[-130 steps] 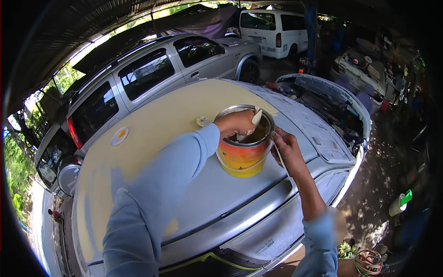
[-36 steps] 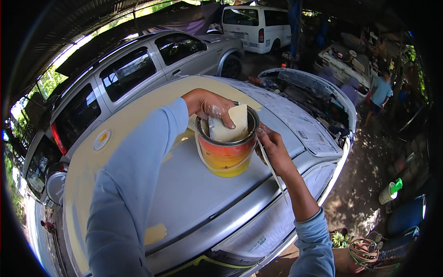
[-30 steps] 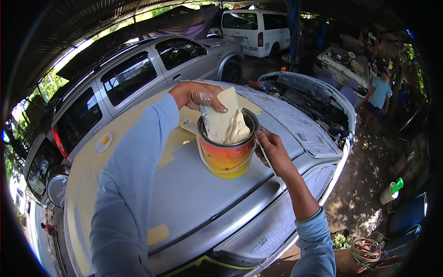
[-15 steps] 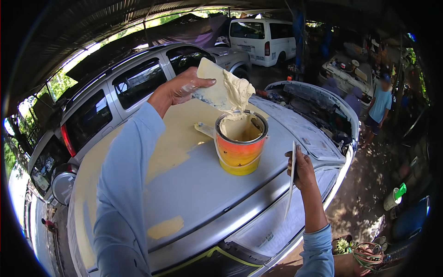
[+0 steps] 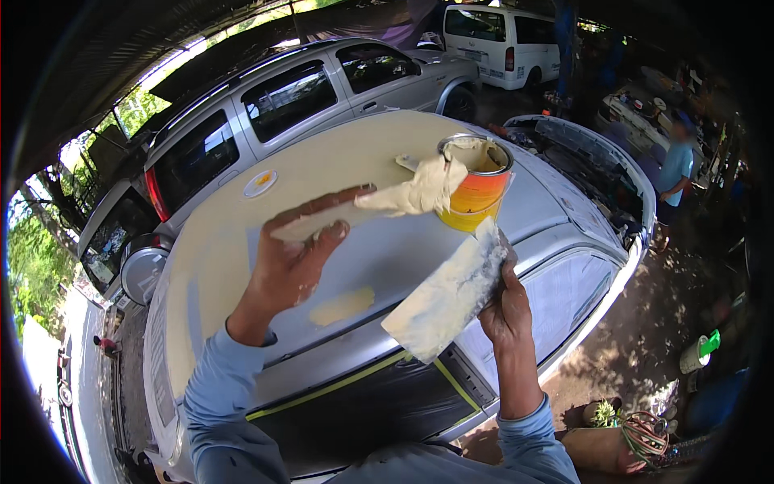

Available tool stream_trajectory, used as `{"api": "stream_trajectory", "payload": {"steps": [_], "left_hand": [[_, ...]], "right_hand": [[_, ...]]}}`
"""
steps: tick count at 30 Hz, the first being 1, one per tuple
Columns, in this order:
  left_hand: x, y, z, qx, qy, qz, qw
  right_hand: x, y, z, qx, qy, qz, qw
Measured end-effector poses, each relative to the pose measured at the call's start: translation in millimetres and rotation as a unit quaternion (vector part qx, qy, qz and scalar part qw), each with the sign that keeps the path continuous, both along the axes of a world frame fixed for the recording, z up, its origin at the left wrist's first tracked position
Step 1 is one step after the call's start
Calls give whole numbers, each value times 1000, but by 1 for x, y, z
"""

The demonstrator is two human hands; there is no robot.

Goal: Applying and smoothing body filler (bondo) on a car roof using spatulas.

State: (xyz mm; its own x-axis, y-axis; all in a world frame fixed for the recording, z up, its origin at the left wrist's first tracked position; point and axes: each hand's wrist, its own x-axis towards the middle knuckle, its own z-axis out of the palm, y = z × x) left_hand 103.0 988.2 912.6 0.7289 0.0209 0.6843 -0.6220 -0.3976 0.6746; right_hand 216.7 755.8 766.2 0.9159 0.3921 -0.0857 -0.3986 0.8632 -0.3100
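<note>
My left hand (image 5: pixel 278 278) is closed on a flat putty spreader (image 5: pixel 322 222), seen nearly edge-on, with a thick lump of cream putty (image 5: pixel 435 187) at its far end. In my right hand (image 5: pixel 509 310) is a second, broad spreader (image 5: pixel 443 305), its face smeared with putty. Both are held above the car roof (image 5: pixel 387 262), which is grey with cream-coated areas. Beyond them stands an open orange-and-yellow can (image 5: pixel 482 195), putty on its rim. The lump overlaps the can's left side in view. A putty-smeared handle (image 5: pixel 407 162) shows beside the can, its other end hidden.
A small round yellow-and-white lid (image 5: pixel 260 184) lies on the roof's far left. Dark sheeting edged with yellow-green tape (image 5: pixel 363 419) covers the near side window. A silver SUV (image 5: pixel 290 97) and white van (image 5: pixel 504 48) are parked behind. At right stands a person (image 5: pixel 676 169).
My left hand has come down and nearer from above the can, carrying the putty-loaded spreader. The right-hand spreader has turned from edge-on to show its broad face. The view has shifted.
</note>
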Motion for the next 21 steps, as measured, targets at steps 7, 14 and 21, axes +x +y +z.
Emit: {"api": "stream_trajectory", "payload": {"steps": [7,14,21], "left_hand": [[-139,13,-56,259,-102,22,960],[-232,27,-92,376,-94,130,913],[-292,39,-108,383,-70,210,897]], "right_hand": [[-77,84,4,36,15,156,987],[-151,124,6,58,23,249,967],[-206,144,8,62,22,299,952]]}}
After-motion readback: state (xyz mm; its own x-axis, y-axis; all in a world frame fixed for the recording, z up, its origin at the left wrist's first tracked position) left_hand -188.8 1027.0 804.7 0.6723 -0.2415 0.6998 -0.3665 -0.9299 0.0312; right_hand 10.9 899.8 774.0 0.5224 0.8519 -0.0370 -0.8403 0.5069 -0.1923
